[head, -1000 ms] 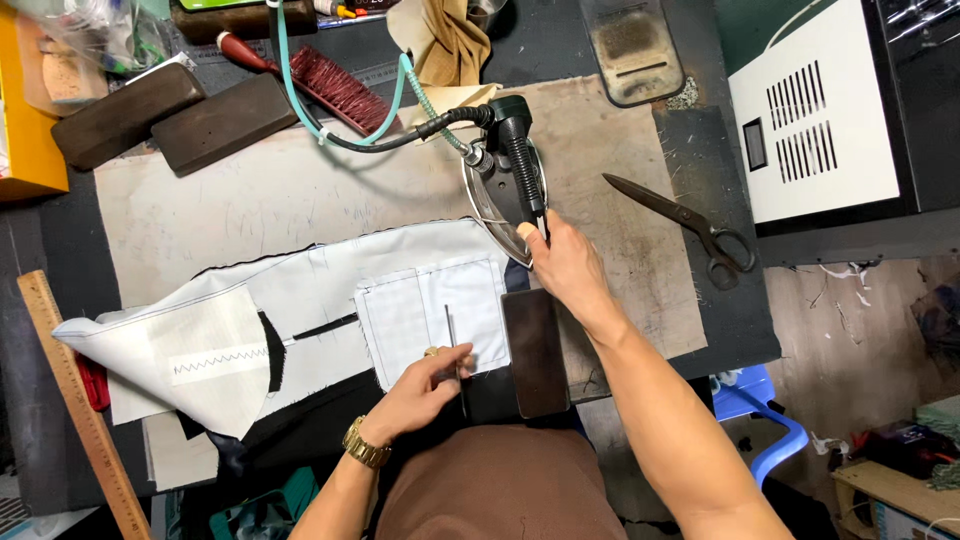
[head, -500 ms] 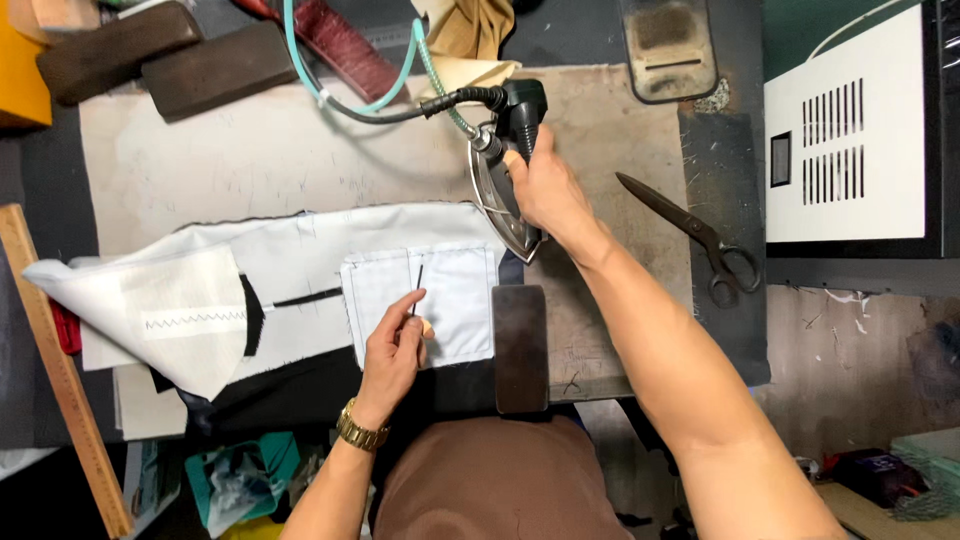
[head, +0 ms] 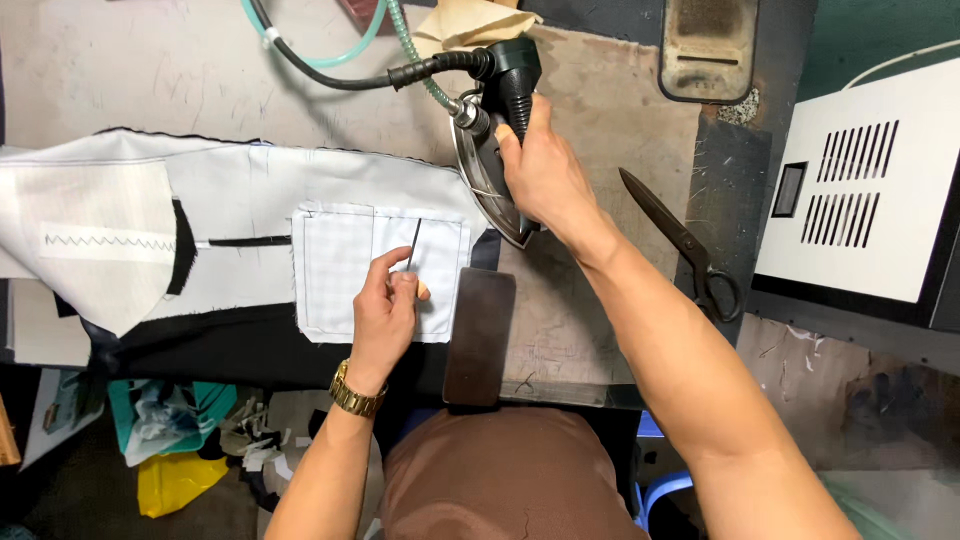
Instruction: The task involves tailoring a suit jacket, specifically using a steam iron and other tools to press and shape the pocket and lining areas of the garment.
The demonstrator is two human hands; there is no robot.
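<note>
- Nearest the person, a dark flat pressing block lies at the desk front edge, looking rigid and heavy.
- The left hand pinches a thin dark pointed tool between closed fingers, its tip on the white pocket patch.
- That patch and the white garment panel lie flat; they look light, soft and limp, best pinned at an edge.
- The right hand wraps closed fingers around the steam iron handle; the iron looks heavy and hot, so the handle is its one safe hold.
- Black shears lie right.
- A white vented box carries a small dark rectangular panel.
</note>
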